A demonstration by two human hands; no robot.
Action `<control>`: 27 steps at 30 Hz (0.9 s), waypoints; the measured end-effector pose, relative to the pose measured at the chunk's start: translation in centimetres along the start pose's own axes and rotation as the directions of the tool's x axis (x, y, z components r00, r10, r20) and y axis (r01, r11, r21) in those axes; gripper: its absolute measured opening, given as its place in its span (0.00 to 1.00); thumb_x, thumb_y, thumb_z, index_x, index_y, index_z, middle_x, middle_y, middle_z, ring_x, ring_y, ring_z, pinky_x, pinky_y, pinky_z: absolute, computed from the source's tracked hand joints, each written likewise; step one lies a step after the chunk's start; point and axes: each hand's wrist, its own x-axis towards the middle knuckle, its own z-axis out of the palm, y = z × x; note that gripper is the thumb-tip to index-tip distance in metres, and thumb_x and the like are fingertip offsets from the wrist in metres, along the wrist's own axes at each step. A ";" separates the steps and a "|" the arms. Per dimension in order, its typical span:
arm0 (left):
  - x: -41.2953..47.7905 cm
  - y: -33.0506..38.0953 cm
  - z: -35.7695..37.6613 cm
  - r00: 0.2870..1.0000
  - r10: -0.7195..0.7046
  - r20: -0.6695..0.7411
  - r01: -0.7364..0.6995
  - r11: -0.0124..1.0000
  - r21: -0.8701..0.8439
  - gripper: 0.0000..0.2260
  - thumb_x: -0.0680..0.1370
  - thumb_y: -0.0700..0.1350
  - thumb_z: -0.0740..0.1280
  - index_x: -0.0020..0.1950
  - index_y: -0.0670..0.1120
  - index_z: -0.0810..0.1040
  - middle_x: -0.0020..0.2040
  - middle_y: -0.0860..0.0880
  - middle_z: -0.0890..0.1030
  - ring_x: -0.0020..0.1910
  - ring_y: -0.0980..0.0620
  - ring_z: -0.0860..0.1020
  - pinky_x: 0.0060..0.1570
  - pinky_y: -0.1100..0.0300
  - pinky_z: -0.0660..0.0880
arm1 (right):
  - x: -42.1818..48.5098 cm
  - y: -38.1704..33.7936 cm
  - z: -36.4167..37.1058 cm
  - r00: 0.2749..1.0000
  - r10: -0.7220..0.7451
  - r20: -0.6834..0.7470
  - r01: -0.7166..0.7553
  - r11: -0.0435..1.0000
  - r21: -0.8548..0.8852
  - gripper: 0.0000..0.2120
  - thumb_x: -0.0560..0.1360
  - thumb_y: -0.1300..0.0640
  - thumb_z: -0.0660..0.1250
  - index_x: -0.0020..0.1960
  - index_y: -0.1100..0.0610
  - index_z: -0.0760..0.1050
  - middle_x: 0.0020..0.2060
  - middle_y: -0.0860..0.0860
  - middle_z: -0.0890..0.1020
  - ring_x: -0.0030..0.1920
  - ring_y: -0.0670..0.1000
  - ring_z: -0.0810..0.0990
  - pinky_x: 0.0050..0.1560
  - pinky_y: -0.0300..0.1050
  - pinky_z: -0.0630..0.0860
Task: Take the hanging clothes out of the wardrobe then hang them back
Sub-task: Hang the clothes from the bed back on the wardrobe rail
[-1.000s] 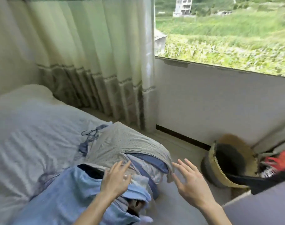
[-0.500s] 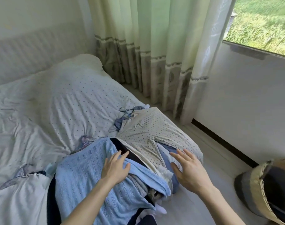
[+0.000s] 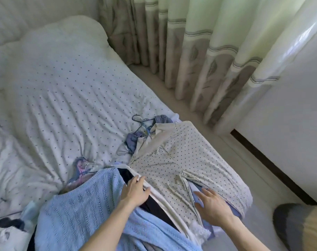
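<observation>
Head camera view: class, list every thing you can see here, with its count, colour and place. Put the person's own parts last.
bed cover: one, white with dark dots, left and centre
dotted garment: one, cream with dark dots, on top of the clothes pile at the bed's near corner
knitted top: one, light blue, left part of the pile
dark garment: one, black, between the knitted top and the dotted garment
hanger: at least one, blue, by the dotted garment's collar
curtain: one, pale green with a grey-beige band, top right
basket: one, grey and tan, bottom right on the floor
left hand: one, fingers relaxed, on the pile
right hand: one, fingers spread, at the pile's right edge
</observation>
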 end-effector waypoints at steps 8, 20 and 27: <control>15.8 -3.3 -1.6 0.989 -0.148 -0.027 0.137 0.962 -0.234 0.33 0.76 0.52 0.67 0.78 0.49 0.60 0.73 0.43 0.69 0.71 0.42 0.69 0.68 0.46 0.70 | 11.9 0.8 -0.9 0.979 0.197 0.049 -0.198 0.980 0.013 0.33 0.82 0.39 0.50 0.80 0.42 0.36 0.77 0.52 0.30 0.78 0.63 0.34 0.75 0.70 0.44; 20.0 -4.3 -1.6 0.967 -0.252 -0.035 0.209 0.865 -0.456 0.26 0.77 0.53 0.69 0.71 0.44 0.68 0.64 0.42 0.76 0.62 0.40 0.75 0.60 0.47 0.72 | 12.5 2.7 2.6 0.956 0.282 0.085 -0.290 0.950 0.117 0.35 0.77 0.29 0.45 0.79 0.41 0.43 0.80 0.48 0.43 0.80 0.60 0.43 0.75 0.67 0.54; 11.7 1.3 -2.5 0.983 0.098 -0.156 -0.150 0.918 -0.368 0.09 0.83 0.51 0.61 0.52 0.51 0.79 0.46 0.52 0.83 0.49 0.47 0.81 0.43 0.55 0.74 | 5.8 1.8 1.7 0.948 0.315 0.047 -0.304 0.850 0.431 0.39 0.77 0.30 0.50 0.81 0.49 0.48 0.80 0.52 0.56 0.79 0.54 0.55 0.77 0.48 0.55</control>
